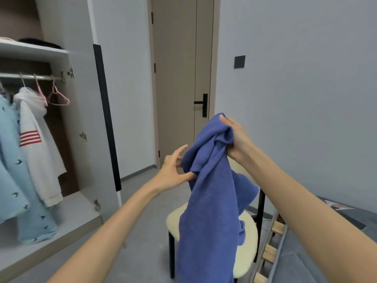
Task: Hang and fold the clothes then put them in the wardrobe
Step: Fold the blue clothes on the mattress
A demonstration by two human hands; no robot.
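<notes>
Blue soft fabric fills the middle of the view: the blue garment (210,211) is held up in the air, bunched at the top and hanging down in long folds in front of a chair (247,242) with a cream seat and black legs. Whether the cloth touches the seat cannot be told. The right hand (237,137) has the bunched top of the garment, its fingers closed round a thick fold and its thumb lying along the highest corner of the cloth. The left hand (173,170) is at the garment's left edge, lower than the right, with its fingers (181,149) spread and mostly straight. Its thumb touches a fold of the fabric, and it has no firm hold on anything. To the left stands the wardrobe (81,164) with its door swung wide. On its rail (30,77) hang a light blue piece with small dark birds (12,160), a white hoodie (38,152) with red stripes on the sleeve, and, furthest right, a bare pink hanger (59,99). A closed grey-brown door (175,78) with a black handle is far behind the hands. Part of a bed (326,262) with a grey cover lies at the near right, just beside the chair.
</notes>
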